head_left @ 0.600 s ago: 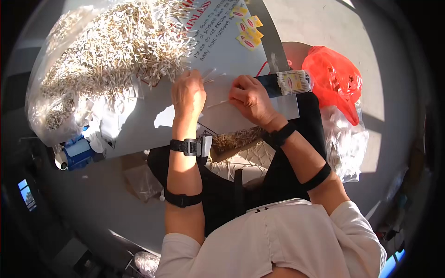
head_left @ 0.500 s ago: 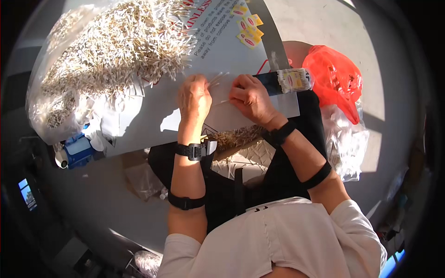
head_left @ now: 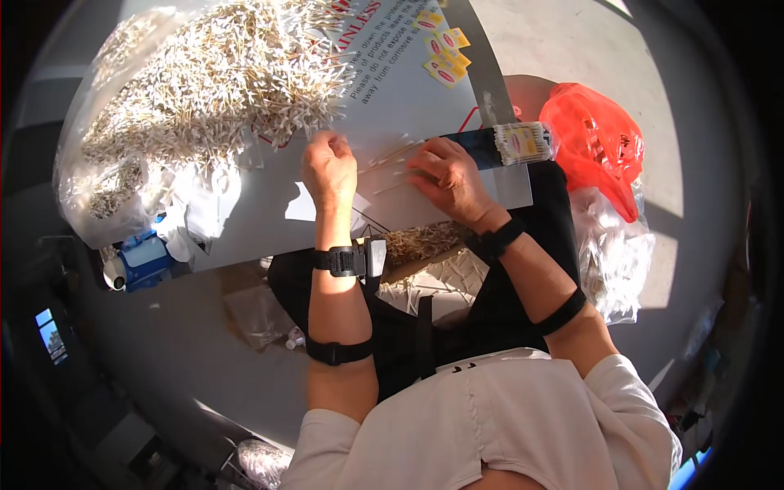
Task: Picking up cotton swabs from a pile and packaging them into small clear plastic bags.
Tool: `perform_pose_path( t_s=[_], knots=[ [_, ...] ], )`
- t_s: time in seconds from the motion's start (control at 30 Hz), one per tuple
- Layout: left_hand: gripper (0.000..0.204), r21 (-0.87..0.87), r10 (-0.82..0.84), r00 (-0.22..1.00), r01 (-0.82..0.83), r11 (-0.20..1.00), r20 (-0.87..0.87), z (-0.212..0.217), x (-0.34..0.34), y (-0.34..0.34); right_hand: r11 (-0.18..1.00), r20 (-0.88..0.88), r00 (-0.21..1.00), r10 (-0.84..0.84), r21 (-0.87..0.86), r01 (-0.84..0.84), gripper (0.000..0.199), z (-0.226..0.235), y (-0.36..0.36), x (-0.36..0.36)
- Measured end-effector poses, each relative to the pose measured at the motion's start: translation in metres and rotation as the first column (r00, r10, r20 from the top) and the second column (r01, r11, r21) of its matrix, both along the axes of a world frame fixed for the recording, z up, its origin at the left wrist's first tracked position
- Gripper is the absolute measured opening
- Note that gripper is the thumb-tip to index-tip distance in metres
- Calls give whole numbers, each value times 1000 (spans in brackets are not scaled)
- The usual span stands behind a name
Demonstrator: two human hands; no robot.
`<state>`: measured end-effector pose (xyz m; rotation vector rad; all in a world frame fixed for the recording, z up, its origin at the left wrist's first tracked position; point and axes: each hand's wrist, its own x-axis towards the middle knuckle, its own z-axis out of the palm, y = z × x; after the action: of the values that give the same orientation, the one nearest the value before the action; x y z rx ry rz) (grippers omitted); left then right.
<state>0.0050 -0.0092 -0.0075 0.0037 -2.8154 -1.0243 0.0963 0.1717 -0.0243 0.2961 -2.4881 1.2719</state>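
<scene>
Bare board (head_left: pixel 425 98) ahead of hands, stick pile (head_left: pixel 212 82) blocks left, red bag (head_left: pixel 596 139) right

I see both forearms rising from the lower edge toward the middle of the frame. My left hand (head_left: pixel 329 166) sits just left of centre, fingers curled into a loose fist, knuckles up. My right hand (head_left: pixel 447 177) lies just right of it, palm down, fingers bent and pointing left. Each arm wears a dark wrist strap and a dark band higher up.
</scene>
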Motion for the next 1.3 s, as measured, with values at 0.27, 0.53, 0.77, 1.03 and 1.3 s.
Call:
perform_pose_path(
  t_s=[0.27,0.53,0.77,1.03,1.3],
  knots=[
    [19,-177,187,982,-184,967,2,-8,-53,-12,993,12,1000,4,-122,-3,15,2,-8,-1],
    [15,518,-129,788,-263,814,602,30,-27,-21,987,25,999,-22,-158,26,13,-5,1,2],
    [11,-176,-246,940,290,941,235,10,-4,1,980,38,999,-28,-194,35,13,-8,-1,2],
    [11,-94,-268,952,283,955,148,5,-16,6,927,180,979,-100,-340,158,19,3,1,-3],
    [14,-291,-189,967,232,928,169,17,-28,30,991,118,993,-20,131,4,29,5,19,-55]
  ],
)
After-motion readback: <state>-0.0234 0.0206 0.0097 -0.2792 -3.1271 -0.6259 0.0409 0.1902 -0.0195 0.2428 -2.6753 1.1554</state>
